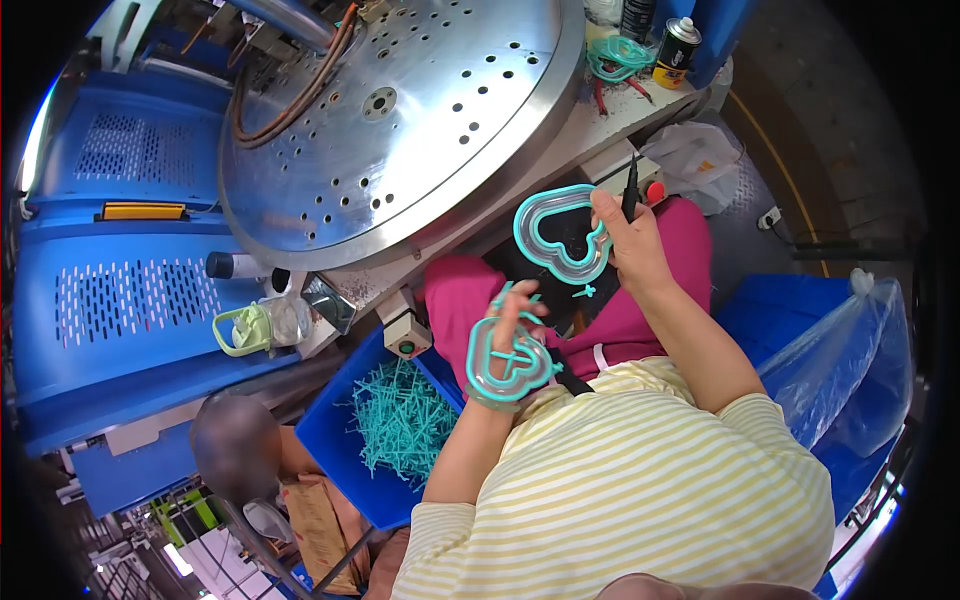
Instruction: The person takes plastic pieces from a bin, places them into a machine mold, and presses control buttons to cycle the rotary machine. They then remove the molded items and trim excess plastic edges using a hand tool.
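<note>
My right hand (635,240) is closed on a clear heart-shaped plastic piece with a teal rim (528,228), gripping its right edge. A slim black tool (631,190) also sticks up from that hand. My left hand (517,312) has a second teal-rimmed heart piece (482,370) lying against its palm and wrist, with a teal cross in the middle. Teal strips show about the left fingers, which look curled, though part of the hand is hidden behind the plastic. A small teal cross-shaped scrap (585,292) is just below the right-hand piece.
A blue bin (335,450) of teal sprue scraps stands at my left. Ahead is a large round metal plate (430,150) with holes. A spray can (676,52) and red-handled pliers (601,97) sit far right. Another person (300,450) is at lower left. A blue crate (790,300) with a plastic bag stands right.
</note>
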